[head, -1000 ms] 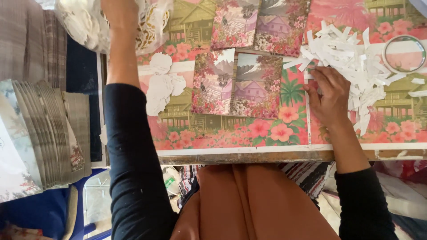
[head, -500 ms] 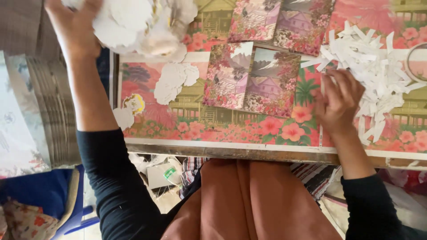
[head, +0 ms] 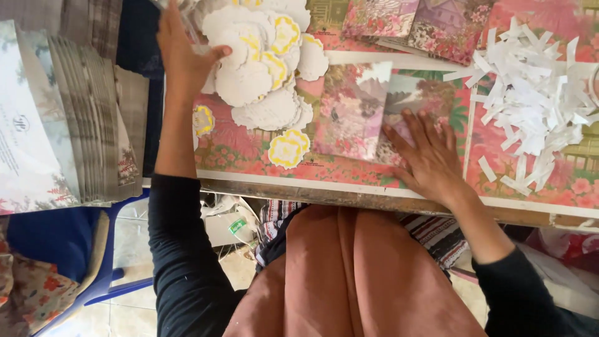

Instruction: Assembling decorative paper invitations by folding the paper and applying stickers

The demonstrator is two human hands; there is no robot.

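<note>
My left hand (head: 182, 57) is at the far left of the table, thumb hooked over the edge of a heap of white scalloped paper cutouts (head: 265, 68), some with yellow centres. It grips the heap's left side; its fingertips run out of the top of the view. One yellow-centred cutout (head: 288, 148) lies apart, nearer me. My right hand (head: 429, 155) lies flat, fingers spread, on a folded floral card (head: 362, 109) in the middle of the table, holding nothing.
A pile of white paper strips (head: 533, 106) lies at the right. More floral cards (head: 415, 22) sit at the far edge. A stack of grey printed envelopes (head: 75, 118) rests on a blue chair (head: 100, 262) at the left. The table's wooden edge (head: 349, 198) is close to my lap.
My left hand brought the bunch of cutouts down onto the table, where they now spread out. My right hand slid left from the paper strips onto the floral card.
</note>
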